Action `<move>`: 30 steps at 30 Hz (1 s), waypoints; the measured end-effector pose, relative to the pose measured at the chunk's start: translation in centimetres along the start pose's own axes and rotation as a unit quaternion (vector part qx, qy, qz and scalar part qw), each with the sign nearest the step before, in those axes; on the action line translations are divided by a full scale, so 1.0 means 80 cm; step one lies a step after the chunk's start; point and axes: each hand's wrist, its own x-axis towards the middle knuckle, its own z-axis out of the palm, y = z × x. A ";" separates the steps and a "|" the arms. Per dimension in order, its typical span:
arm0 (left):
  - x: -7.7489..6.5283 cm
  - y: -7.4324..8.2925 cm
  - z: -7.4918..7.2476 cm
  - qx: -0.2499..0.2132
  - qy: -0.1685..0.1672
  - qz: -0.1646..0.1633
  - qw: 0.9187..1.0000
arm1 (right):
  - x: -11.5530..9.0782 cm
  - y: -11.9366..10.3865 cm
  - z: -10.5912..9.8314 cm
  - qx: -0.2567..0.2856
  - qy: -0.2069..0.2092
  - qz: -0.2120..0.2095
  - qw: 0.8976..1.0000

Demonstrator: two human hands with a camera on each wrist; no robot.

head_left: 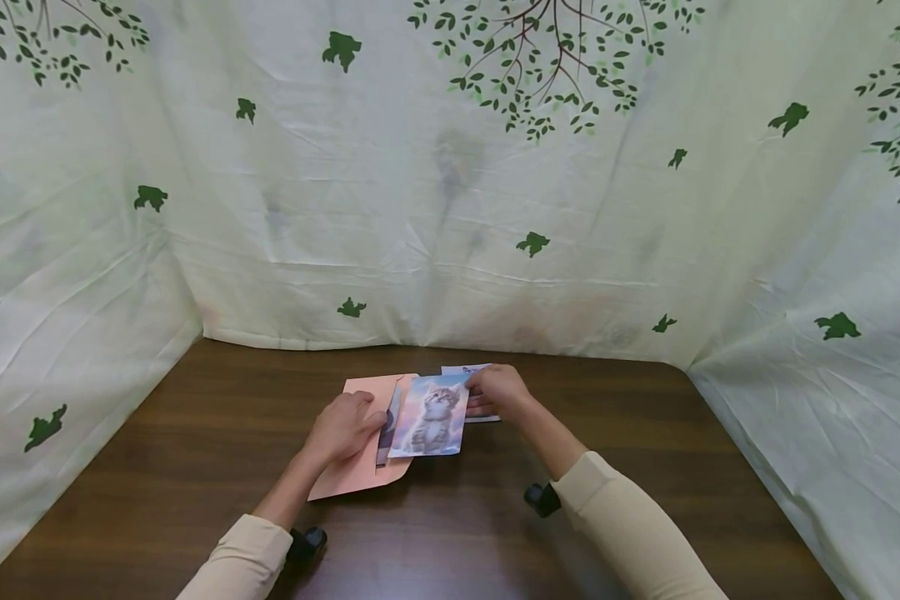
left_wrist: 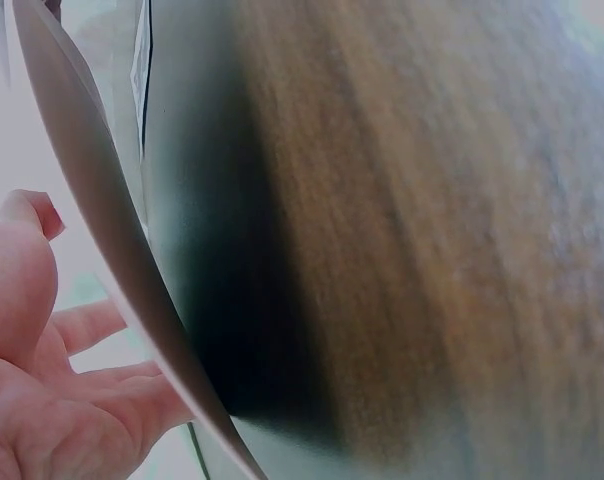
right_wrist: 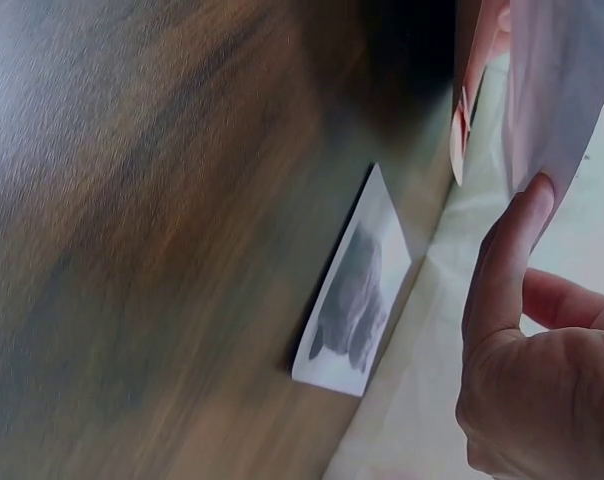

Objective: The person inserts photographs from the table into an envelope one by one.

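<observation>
My left hand (head_left: 342, 427) grips a peach envelope (head_left: 348, 481), thumb on its front, above the table. A darker printed card (head_left: 383, 446) shows at the envelope's opening. My right hand (head_left: 501, 390) pinches a kitten picture card (head_left: 429, 421) by its right edge, and the card's left side overlaps the envelope in the head view. Lying beyond the right hand is another picture card (right_wrist: 357, 290), partly hidden by the hand in the head view. The left wrist view catches the envelope (left_wrist: 107, 190) edge-on, with the left fingers (left_wrist: 132, 400) against its back.
The brown wooden table (head_left: 630, 467) runs back to a white cloth (head_left: 420, 192) printed with green leaves, which hangs behind and at both sides. Black wrist cameras show below the left forearm (head_left: 273, 500) and right forearm (head_left: 551, 437).
</observation>
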 end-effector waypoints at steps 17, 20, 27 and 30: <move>0.001 -0.003 0.003 0.002 0.010 0.025 1.000 | 0.007 0.013 0.020 -0.012 0.001 0.014 1.000; 0.001 -0.002 0.002 0.006 0.011 0.025 1.000 | 0.008 0.014 0.023 -0.012 -0.002 0.007 1.000; -0.001 -0.001 0.001 0.012 0.012 0.028 0.999 | 0.011 0.021 0.029 -0.005 -0.007 -0.012 1.000; -0.001 -0.001 0.002 0.012 0.013 0.026 1.000 | 0.012 0.023 0.032 0.000 -0.007 -0.015 1.000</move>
